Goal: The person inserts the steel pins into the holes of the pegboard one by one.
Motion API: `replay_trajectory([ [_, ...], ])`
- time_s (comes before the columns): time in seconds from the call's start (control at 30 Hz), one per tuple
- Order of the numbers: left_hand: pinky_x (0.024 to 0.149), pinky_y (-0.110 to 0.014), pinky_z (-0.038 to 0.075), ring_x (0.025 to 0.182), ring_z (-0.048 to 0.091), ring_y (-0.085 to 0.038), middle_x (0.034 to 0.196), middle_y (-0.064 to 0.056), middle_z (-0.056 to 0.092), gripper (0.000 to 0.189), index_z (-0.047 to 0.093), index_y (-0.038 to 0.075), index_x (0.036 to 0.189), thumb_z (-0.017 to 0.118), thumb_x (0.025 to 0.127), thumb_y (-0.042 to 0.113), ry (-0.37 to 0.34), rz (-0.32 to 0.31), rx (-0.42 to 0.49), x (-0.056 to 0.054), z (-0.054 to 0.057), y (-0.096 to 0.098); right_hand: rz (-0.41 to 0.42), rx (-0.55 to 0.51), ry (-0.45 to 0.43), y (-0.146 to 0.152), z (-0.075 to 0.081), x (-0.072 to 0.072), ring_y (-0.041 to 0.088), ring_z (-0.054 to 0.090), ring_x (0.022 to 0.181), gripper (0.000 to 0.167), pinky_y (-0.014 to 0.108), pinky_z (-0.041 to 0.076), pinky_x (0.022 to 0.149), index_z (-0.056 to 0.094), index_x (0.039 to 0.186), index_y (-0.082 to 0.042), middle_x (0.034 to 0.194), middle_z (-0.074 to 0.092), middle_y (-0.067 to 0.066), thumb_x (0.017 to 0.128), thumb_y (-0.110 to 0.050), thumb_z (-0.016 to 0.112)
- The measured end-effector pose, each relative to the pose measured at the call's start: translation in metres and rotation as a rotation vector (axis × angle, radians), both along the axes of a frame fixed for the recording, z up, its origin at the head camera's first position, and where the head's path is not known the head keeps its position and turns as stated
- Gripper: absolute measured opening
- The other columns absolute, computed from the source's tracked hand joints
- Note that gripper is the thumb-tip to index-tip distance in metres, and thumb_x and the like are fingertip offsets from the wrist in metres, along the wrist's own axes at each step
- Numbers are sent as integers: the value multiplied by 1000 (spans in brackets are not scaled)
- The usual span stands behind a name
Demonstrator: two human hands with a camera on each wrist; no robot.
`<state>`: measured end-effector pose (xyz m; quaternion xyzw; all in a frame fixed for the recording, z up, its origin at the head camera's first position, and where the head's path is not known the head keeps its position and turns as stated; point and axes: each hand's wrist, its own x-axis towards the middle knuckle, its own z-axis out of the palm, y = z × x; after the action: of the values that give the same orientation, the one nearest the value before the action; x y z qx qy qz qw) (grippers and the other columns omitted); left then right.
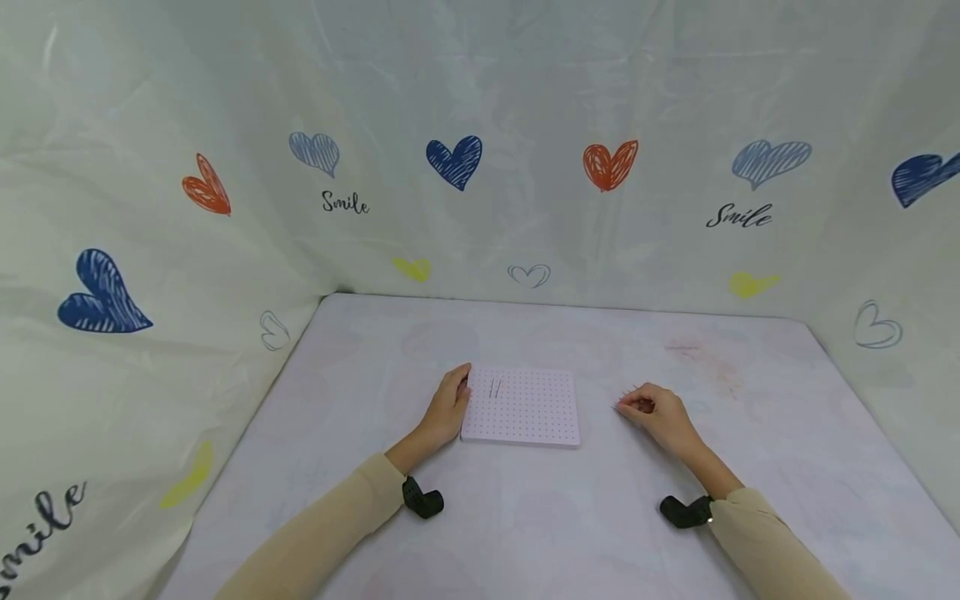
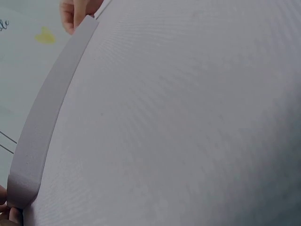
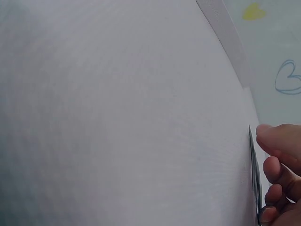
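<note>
A white pegboard (image 1: 521,408) with rows of small holes lies on the table, its side edge (image 2: 35,136) showing in the left wrist view. Two thin dark sticks (image 1: 496,389) stand in it near its upper left. My left hand (image 1: 447,406) grips the board's left edge; only its fingertips (image 2: 3,200) show in the left wrist view. Right of the board, my right hand (image 1: 656,412) bends its fingers over several thin dark sticks (image 3: 255,174) lying on the table. Whether its fingers pinch one cannot be told.
The white table (image 1: 525,517) ends at a back edge against a pale curtain (image 1: 525,100) printed with hearts. Faint reddish marks (image 1: 705,358) are on the tabletop beyond my right hand. A dark wrist device (image 1: 423,498) sits on each wrist.
</note>
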<state>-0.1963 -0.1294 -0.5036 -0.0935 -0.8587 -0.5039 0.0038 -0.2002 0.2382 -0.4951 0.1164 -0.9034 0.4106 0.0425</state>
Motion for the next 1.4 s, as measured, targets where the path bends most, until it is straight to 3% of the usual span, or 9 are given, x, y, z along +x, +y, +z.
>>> replay_trajectory([
  [0.67, 118, -43, 28, 145, 29, -35, 155, -26, 30, 47, 28, -9, 151, 38, 106, 0, -26, 15, 36, 4, 2, 0, 36, 123, 66, -3, -3, 1, 16, 46, 73, 9, 24, 39, 59, 71, 80, -6, 75, 55, -1, 86, -3, 77],
  [1.4, 118, -45, 30, 144, 30, -35, 154, -26, 31, 47, 29, -8, 151, 38, 106, 1, -16, 12, 11, 1, 2, 1, 108, 111, 110, -6, 5, 4, 13, 44, 73, 4, 25, 39, 59, 65, 91, -1, 79, 54, 1, 93, -3, 68],
])
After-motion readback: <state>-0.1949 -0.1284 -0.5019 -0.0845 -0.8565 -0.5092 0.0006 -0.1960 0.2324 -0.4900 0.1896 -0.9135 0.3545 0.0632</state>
